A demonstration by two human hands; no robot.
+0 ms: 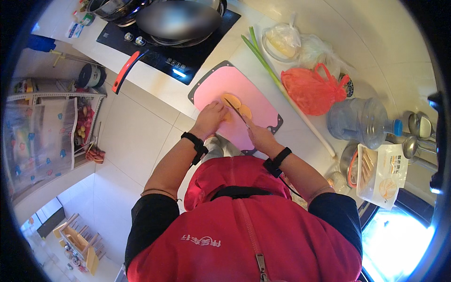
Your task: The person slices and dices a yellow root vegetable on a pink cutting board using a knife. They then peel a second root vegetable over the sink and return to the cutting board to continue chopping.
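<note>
slicing in progress: left hand (210, 117) presses orange vegetable (229, 116) at centre of pink cutting board (221, 84) on worktop (291, 127); right hand (260, 136), grip closed around knife (236, 112), blade toward 11 o'clock. keep fingertips curled back, cuts even

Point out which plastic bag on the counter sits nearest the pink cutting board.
The red-orange bag, just right of the pink cutting board. The clear bags lie farther back, and the white packet sits near the counter's right end.
</note>
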